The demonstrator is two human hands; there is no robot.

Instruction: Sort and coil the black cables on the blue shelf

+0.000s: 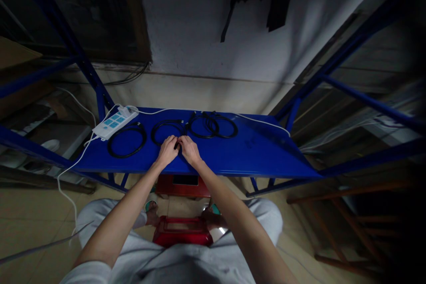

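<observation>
My left hand [168, 151] and my right hand [189, 148] meet near the front edge of the blue shelf [253, 159]. Both have their fingers closed in a pinch around a small black piece of a cable [176, 145]. Just behind them lies a looped black cable [153, 129], and its near side runs in under my fingers. Two overlapping black cable coils [229, 135] rest behind and to the right of my right hand. Another black cable coil [126, 155] lies flat on the left. The fingertips partly hide what is pinched.
A white power strip [115, 123] with blue sockets sits at the shelf's left end, touching the left coil. Its white cord [259, 119] runs along the back edge. Blue uprights frame both sides. Below are a red stool [183, 230] and a small reddish table [166, 188] holding a dark flat object.
</observation>
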